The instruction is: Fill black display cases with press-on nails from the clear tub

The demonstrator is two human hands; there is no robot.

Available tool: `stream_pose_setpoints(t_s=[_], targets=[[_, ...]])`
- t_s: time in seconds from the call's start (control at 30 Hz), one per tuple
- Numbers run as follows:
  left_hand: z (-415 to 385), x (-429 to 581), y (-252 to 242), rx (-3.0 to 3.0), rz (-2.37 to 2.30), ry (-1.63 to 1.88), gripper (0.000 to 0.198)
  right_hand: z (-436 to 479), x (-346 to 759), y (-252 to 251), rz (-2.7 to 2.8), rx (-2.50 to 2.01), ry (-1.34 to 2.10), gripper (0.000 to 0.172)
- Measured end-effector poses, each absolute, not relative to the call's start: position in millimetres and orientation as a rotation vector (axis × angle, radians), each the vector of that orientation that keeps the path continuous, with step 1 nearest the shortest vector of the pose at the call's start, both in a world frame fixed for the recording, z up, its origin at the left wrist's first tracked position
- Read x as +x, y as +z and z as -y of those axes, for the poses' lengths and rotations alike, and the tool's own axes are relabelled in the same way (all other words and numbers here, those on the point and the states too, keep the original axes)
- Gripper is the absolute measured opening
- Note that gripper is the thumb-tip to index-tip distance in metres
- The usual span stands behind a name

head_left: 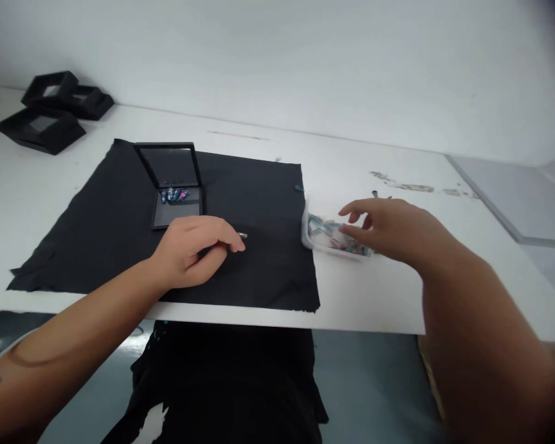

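Observation:
My left hand (198, 250) is over the black cloth with its fingers curled in a loose pinch. A small shiny piece (243, 235) shows at its index fingertip; its exact kind is too small to tell. Just behind that hand stands an open black case (176, 213) with its clear-windowed lid tilted up. Several glossy blue and pink nail-shaped pieces (174, 195) lie in a row at the back of the case. My right hand (388, 231) hovers over a clear plastic tub (307, 231), thumb and fingers apart, holding nothing visible. Many small packets (326, 228) fill the tub.
The black cloth (259, 185) lies on a white table (361, 308) before a white wall. Several black frame-like boxes (44, 126) are piled at the back left. A pale panel (509, 197) lies at the right. A small scrap (298, 188) is on the cloth's right edge.

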State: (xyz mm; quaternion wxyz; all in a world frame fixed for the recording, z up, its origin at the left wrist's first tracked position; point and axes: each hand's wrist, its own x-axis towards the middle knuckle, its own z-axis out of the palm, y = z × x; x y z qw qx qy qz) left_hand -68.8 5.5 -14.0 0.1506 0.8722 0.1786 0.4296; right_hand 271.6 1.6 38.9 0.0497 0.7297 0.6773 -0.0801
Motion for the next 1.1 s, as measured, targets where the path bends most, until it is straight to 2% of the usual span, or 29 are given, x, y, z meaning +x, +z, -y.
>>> stream_pose_setpoints(t_s=[0.27,0.53,1.1], targets=[[-11.8,-72.4,-17.3,2.542,-0.453,1.063,0.039,-7.8,260.6,33.7,-2.031,2.118,-0.172,0.022],[-11.1,-73.7,-21.6,2.568,-0.454,0.981,0.035,-7.0,259.1,32.0,-2.092,2.111,-0.202,0.026],[-6.6,-75.6,-23.1,2.597,-0.551,0.864,0.028,-16.1,245.0,26.5,-1.941,2.114,-0.491,0.016]])
